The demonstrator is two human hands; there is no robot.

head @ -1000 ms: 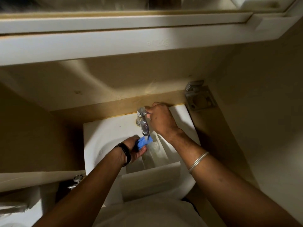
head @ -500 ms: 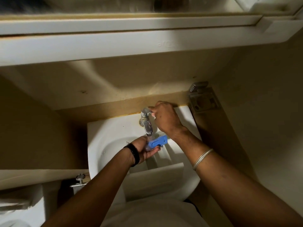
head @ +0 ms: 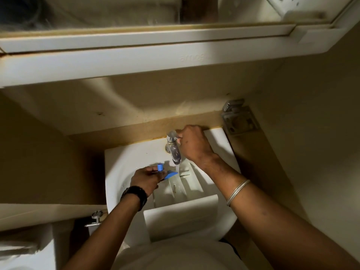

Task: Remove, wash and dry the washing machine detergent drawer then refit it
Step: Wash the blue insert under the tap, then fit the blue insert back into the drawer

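The white detergent drawer (head: 185,195) lies in the white washbasin (head: 120,172), its front panel toward me and its compartments under the chrome tap (head: 174,151). Water runs from the spout into the drawer. My right hand (head: 192,145) grips the tap handle at the back of the basin. My left hand (head: 146,180), with a dark watch on its wrist, holds a small blue plastic insert (head: 167,173) just left of the water stream, above the drawer's left compartment.
A white mirror cabinet (head: 136,61) overhangs the basin at the top. A metal soap holder (head: 240,121) is fixed to the wall at the right. A chrome valve (head: 95,219) sits low at the left. Beige walls close in on both sides.
My left hand has drawn the blue insert out from under the spout toward the left and turned it. Water now flows more fully. My right hand stays on the tap handle.
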